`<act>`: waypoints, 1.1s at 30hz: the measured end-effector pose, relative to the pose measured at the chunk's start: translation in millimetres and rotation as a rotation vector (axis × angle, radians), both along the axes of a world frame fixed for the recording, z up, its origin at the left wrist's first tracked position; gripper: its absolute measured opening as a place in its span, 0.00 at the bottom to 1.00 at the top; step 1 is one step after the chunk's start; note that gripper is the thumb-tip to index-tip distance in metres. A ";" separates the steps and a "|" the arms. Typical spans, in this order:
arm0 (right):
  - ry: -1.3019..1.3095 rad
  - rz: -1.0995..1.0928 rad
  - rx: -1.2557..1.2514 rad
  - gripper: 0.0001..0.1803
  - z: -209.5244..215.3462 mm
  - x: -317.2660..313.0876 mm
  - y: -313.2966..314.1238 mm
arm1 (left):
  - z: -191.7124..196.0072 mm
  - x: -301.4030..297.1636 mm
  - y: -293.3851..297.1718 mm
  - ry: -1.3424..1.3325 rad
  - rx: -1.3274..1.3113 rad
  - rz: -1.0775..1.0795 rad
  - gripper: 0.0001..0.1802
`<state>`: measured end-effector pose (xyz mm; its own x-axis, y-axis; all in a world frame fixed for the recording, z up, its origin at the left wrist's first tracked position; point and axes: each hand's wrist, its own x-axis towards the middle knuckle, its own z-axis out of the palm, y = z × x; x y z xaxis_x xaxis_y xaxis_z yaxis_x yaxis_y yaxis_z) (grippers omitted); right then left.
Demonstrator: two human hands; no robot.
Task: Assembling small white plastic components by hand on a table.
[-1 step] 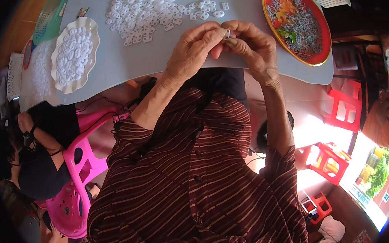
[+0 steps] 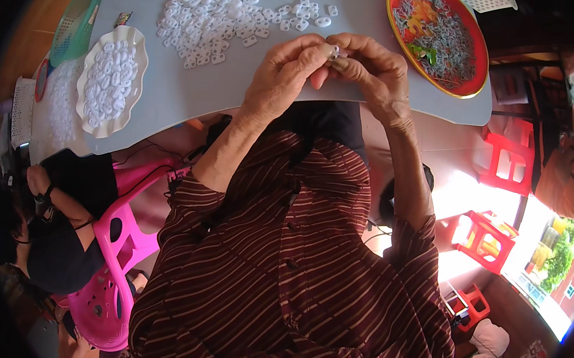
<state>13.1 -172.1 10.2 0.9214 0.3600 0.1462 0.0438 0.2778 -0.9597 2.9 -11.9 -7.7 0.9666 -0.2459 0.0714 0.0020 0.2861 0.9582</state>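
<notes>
My left hand (image 2: 288, 72) and my right hand (image 2: 377, 72) meet above the near edge of the grey table (image 2: 296, 43). Between their thumbs and fingertips they pinch a small white plastic piece (image 2: 334, 51) with holes; the fingers cover much of it. Just beyond the hands, loose white plastic pieces (image 2: 212, 17) of the same look lie in a spread-out heap. To the right of my right hand stands a red tray (image 2: 480, 59) with a gold rim, full of small grey metal pins (image 2: 452, 47).
A scalloped white dish (image 2: 140, 82) of small white oval pieces (image 2: 109, 80) sits at the table's left edge, near a green basket (image 2: 78, 21). Lower left, a person in black (image 2: 68, 257) sits by a pink chair (image 2: 126, 247). Red stools (image 2: 508, 158) stand at right.
</notes>
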 end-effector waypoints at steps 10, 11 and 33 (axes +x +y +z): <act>-0.047 -0.224 0.012 0.05 -13.2 6.9 -3.6 | 29.0 19.7 2.7 -0.184 0.527 0.053 0.10; -0.044 -0.221 0.017 0.05 -12.5 6.0 -0.8 | 21.5 32.1 3.9 -0.478 0.700 0.197 0.07; 0.038 -0.252 0.083 0.08 -10.3 10.5 1.2 | 19.7 36.0 6.5 -0.483 0.724 0.230 0.09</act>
<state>23.6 -171.0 -0.1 0.9858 0.1069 0.1295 0.0861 0.3408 -0.9362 39.0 -5.4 12.0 0.9023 -0.1923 0.3858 -0.4306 -0.4442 0.7857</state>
